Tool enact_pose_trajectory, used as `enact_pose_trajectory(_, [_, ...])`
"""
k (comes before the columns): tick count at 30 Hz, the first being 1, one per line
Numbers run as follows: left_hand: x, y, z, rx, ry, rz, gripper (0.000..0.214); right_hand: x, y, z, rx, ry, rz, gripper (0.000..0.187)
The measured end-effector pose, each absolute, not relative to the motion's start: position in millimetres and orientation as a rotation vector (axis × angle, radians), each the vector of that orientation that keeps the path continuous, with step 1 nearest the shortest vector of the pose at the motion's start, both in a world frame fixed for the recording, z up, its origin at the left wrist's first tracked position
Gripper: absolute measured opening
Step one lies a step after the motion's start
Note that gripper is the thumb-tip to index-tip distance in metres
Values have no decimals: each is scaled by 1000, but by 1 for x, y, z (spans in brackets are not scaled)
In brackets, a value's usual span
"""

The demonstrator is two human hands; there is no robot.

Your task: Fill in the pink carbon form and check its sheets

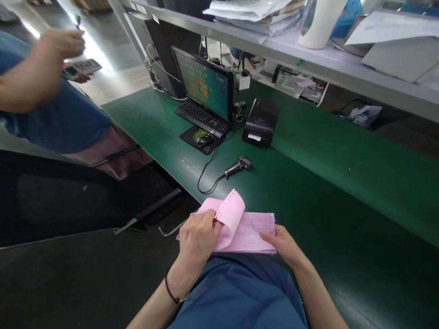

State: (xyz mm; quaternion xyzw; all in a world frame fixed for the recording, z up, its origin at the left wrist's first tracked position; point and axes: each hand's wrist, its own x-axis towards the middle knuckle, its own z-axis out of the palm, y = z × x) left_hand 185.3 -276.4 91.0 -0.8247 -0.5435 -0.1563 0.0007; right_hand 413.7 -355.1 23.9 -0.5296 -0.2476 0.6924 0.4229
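Note:
A stack of pink paper forms [252, 233] lies at the near edge of the green table [343, 183]. My left hand [197, 240] pinches the top sheet [230, 212] and curls it up and over to the left. My right hand [284, 244] rests on the stack's right lower corner, fingers pressing it flat. A black band circles my left wrist.
A barcode scanner [238, 167] with its cable lies behind the forms. Farther back stand a monitor [204, 82], keyboard [202, 117], mouse [205, 140] and black label printer [261, 121]. Another person's arm [37, 73] holding a phone is at the left. An overhead shelf [308, 59] carries papers.

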Motion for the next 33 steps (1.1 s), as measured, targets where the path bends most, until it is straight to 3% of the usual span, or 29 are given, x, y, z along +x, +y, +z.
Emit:
enact_pose_trajectory(5, [188, -276, 91, -2874, -1733, -526, 17, 414, -355, 25, -1306, -610, 1732, 40])
enact_pose_trajectory(11, [201, -303, 75, -3324, -1108, -664, 31, 413, -356, 28, -1278, -570, 1691, 41])
enact_pose_trajectory(15, [200, -318, 68, -3356, -908, -660, 29, 413, -358, 30, -1230, -597, 1638, 41])
enact_pose_trajectory(23, [157, -297, 65, -3169, -1062, -685, 37, 419, -367, 30, -1274, -562, 1661, 43])
enact_pose_trajectory(33, [131, -285, 60, -3009, -1032, -772, 27, 423, -371, 30, -1249, -594, 1677, 44])
